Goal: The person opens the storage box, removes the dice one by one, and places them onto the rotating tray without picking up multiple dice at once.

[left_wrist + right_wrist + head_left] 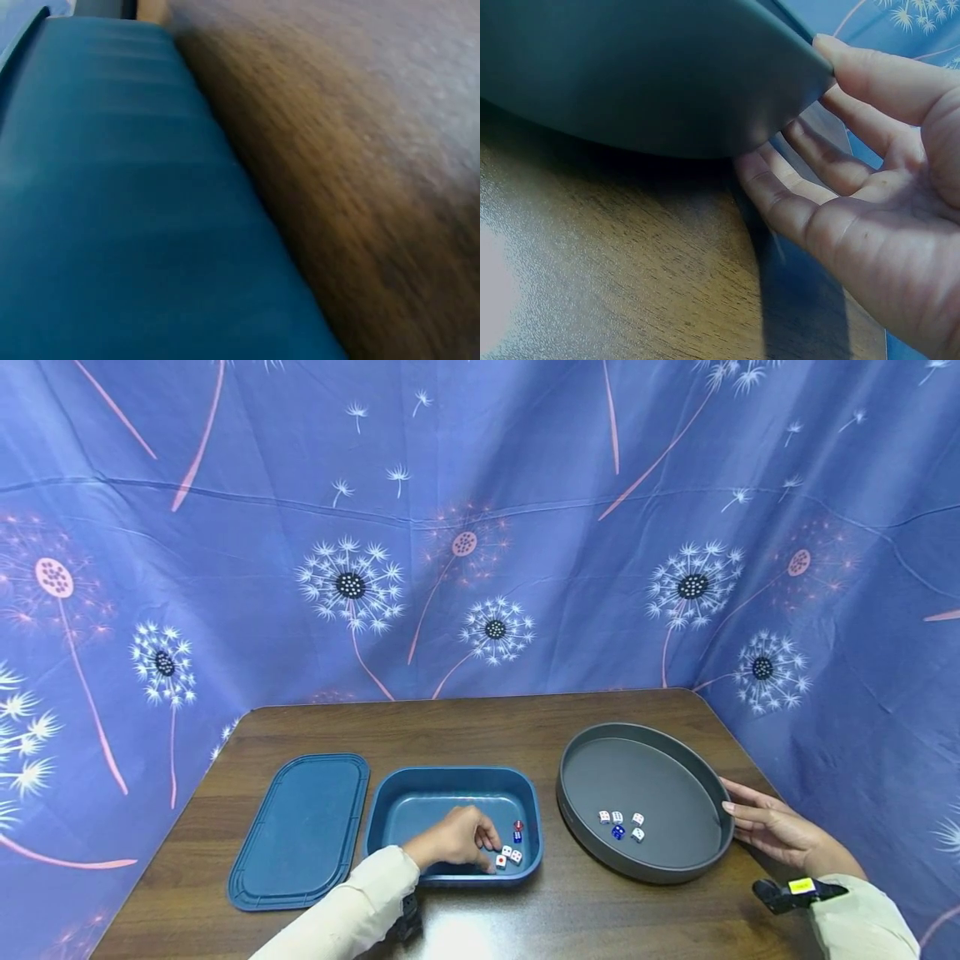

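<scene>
My left hand (pixel 455 841) is down inside the blue tub (pixel 397 793), fingers curled toward the floor of it; whether the fingertips have actually closed on a die I cannot tell, since my knuckles hide them. Just past my fingertips, toward the right wall of the tub, lie the loose dice (pixel 510 855), a few white ones and a red and blue pair slightly further off. My left wrist view shows only the tub's blue outer wall (pixel 112 210) against the wooden table (pixel 360 187), blurred. To the outside of that forearm lies the flat blue lid (pixel 300 827). My right hand (pixel 776 831) lies relaxed and open against the near right side of the round grey tray (pixel 645 867), thumb (pixel 870 71) on the rim, fingers (pixel 780 202) straight beneath its wall (pixel 652 75). Inside the tray, well to the left of that hand, sits a small cluster of dice (pixel 621 825), white with one blue.
</scene>
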`<move>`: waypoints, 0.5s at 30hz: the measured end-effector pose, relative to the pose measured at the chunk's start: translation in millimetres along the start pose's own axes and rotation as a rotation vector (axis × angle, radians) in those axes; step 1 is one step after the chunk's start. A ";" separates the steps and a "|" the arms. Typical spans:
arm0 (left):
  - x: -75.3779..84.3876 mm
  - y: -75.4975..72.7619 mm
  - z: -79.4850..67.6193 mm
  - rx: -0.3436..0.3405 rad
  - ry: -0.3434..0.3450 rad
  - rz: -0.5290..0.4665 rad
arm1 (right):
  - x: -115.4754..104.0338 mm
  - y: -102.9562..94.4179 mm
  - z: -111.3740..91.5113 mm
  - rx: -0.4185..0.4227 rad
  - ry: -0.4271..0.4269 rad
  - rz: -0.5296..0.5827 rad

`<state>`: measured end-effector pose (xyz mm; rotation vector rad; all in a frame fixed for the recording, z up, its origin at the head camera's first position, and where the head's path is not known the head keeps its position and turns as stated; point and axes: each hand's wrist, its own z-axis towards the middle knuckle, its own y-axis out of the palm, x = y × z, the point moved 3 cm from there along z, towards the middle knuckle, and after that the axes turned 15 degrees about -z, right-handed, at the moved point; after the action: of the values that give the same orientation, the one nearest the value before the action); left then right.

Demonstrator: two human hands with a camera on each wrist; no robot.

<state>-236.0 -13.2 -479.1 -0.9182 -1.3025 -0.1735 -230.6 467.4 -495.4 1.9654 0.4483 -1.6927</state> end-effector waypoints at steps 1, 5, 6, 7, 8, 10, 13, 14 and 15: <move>-0.4 0.8 0.4 0.001 0.002 0.005 | 0.4 -0.1 -0.2 0.002 0.001 0.001; -1.5 4.5 1.1 0.018 0.003 0.031 | 0.8 0.3 -1.4 0.012 0.008 -0.003; -1.7 5.3 1.1 0.022 0.003 0.039 | 0.7 0.4 -1.7 0.018 0.014 -0.004; -2.1 6.0 1.3 0.026 0.002 0.048 | 0.6 0.4 -2.1 0.022 0.018 -0.004; -2.3 6.7 1.3 0.028 0.003 0.053 | 0.5 0.5 -2.4 0.025 0.021 -0.004; -2.7 7.6 1.3 0.030 0.005 0.064 | 0.2 0.9 -2.8 0.025 0.022 0.000; -2.6 8.2 1.2 0.031 -0.003 0.064 | 0.1 1.2 -3.1 0.019 0.015 0.004; -2.5 8.2 1.1 0.030 -0.006 0.061 | 0.1 1.2 -3.1 0.017 0.013 0.005; -2.3 8.2 0.9 0.031 -0.007 0.063 | 0.1 1.2 -3.0 0.017 0.014 0.004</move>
<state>-232.6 -8.1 -485.0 -0.9330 -1.2783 -0.1012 -227.5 468.1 -495.1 1.9904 0.4356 -1.6861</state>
